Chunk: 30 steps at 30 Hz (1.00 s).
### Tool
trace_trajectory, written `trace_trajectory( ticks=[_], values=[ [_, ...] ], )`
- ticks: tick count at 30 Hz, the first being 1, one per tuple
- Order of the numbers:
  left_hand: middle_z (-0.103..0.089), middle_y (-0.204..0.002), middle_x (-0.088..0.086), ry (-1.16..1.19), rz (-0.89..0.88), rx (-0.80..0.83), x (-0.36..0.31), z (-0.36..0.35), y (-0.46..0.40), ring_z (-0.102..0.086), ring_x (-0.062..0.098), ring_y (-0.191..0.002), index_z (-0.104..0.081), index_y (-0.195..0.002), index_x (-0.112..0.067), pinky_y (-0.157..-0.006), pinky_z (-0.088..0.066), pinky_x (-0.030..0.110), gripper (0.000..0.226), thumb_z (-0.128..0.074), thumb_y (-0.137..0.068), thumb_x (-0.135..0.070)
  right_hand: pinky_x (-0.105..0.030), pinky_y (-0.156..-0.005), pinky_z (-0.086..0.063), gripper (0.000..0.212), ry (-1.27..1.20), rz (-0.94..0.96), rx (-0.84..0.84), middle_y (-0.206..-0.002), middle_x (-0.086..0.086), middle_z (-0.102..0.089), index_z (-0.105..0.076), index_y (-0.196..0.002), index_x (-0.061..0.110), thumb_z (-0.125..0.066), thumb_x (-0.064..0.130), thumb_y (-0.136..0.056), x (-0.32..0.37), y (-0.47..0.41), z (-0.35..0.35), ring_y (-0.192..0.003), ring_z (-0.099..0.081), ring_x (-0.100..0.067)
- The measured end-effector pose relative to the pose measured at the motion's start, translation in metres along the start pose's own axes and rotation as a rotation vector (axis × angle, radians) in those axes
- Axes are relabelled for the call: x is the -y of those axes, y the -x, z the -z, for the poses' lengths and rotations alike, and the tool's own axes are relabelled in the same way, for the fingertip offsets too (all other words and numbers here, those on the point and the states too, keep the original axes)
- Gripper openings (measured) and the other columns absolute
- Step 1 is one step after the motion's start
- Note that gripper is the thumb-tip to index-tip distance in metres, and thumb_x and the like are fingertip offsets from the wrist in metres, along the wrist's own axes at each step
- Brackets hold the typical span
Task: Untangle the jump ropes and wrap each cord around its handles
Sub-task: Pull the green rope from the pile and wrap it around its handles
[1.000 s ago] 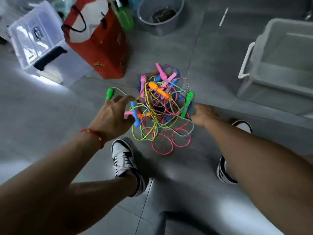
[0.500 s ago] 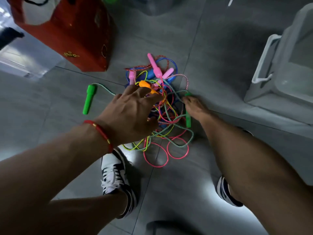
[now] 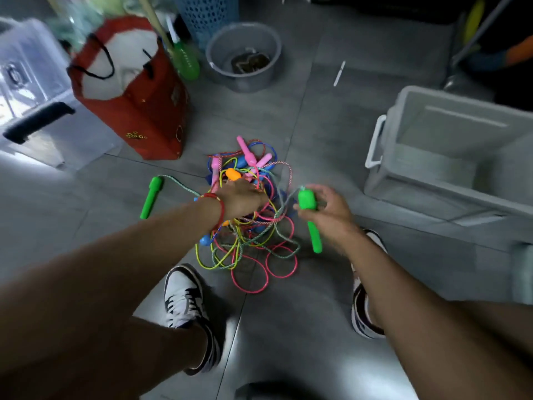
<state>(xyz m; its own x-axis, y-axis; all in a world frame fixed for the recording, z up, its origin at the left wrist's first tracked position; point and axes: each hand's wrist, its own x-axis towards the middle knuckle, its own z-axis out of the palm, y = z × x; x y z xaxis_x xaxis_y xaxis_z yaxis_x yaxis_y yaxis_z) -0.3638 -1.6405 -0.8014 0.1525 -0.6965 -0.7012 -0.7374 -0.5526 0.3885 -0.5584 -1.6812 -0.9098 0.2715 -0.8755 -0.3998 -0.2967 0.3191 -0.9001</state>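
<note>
A tangled heap of jump ropes (image 3: 251, 235) lies on the grey tile floor, with pink, yellow, blue and braided green-white cords and pink, orange and blue handles. My right hand (image 3: 328, 209) grips a green handle (image 3: 310, 217) lifted just right of the heap, its braided cord running into the tangle. The matching green handle (image 3: 151, 197) lies on the floor to the left. My left hand (image 3: 242, 197) reaches into the top of the heap; its fingers are buried among the cords and what they hold is hidden.
A red paper bag (image 3: 135, 93) stands at the back left beside a clear storage box (image 3: 31, 90). A grey bucket (image 3: 245, 56) sits behind the heap. A large pale bin (image 3: 450, 157) stands at the right. My two shoes (image 3: 184, 307) flank the heap.
My right hand has picked up the green handle from the floor and lifted it. My left hand has pushed further into the top of the heap. The camera has tilted up.
</note>
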Motion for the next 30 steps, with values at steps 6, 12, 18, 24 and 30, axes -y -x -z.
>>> trace_trajectory(
  ticks=[6, 12, 18, 24, 30],
  values=[
    [-0.062, -0.069, 0.005, 0.574, -0.009, 0.072, -0.044, -0.053, 0.045, -0.060, 0.021, -0.070, -0.055, -0.079, -0.016, -0.062, -0.052, 0.029, 0.018, -0.057, -0.097, -0.019, -0.044, -0.090, -0.054, 0.036, 0.234, 0.024, 0.520, -0.102, -0.015, -0.068, -0.062, -0.111, 0.002, -0.070, -0.013, -0.080, 0.037, 0.105, 0.025, -0.091, -0.061, -0.012],
    [-0.072, -0.072, 0.002, 0.116, -0.459, 0.063, -0.054, -0.041, 0.090, -0.055, 0.008, -0.057, -0.059, -0.081, -0.018, -0.060, -0.047, 0.022, 0.016, -0.059, -0.097, -0.016, -0.020, -0.104, -0.041, 0.065, 0.523, 0.302, 0.269, -0.137, -0.002, -0.050, -0.050, -0.140, 0.011, -0.076, 0.006, -0.081, 0.049, 0.116, 0.067, -0.126, -0.049, -0.014],
    [-0.074, -0.084, 0.004, 0.233, -0.647, 0.041, 0.014, -0.035, 0.132, -0.069, 0.026, -0.083, -0.064, -0.091, -0.011, -0.079, -0.051, 0.036, 0.017, -0.051, -0.096, -0.020, -0.040, -0.074, -0.048, 0.052, 0.713, 0.228, 0.369, -0.076, -0.006, -0.064, -0.068, -0.081, 0.016, -0.063, 0.066, -0.073, 0.052, 0.099, 0.068, -0.072, -0.051, -0.007],
    [-0.066, -0.076, -0.002, 0.205, -0.495, 0.013, 0.097, -0.086, 0.133, -0.064, 0.010, -0.073, -0.065, -0.076, -0.029, -0.071, -0.055, 0.042, 0.013, -0.066, -0.085, -0.019, -0.039, -0.059, -0.031, 0.032, 0.662, 0.261, 0.472, -0.052, 0.004, -0.032, -0.040, -0.049, 0.021, -0.051, 0.044, -0.069, 0.090, 0.115, 0.044, -0.059, -0.033, -0.020],
    [-0.071, -0.078, 0.012, 0.320, -0.513, 0.173, 0.055, -0.087, 0.137, -0.070, 0.014, -0.076, -0.058, -0.100, -0.002, -0.080, -0.052, 0.033, 0.014, -0.063, -0.097, -0.015, -0.023, -0.056, -0.031, 0.039, 0.937, 0.500, 0.639, -0.055, 0.005, -0.043, -0.049, -0.063, 0.022, -0.058, 0.037, -0.098, 0.079, 0.137, 0.008, -0.052, -0.043, -0.003]
  ],
)
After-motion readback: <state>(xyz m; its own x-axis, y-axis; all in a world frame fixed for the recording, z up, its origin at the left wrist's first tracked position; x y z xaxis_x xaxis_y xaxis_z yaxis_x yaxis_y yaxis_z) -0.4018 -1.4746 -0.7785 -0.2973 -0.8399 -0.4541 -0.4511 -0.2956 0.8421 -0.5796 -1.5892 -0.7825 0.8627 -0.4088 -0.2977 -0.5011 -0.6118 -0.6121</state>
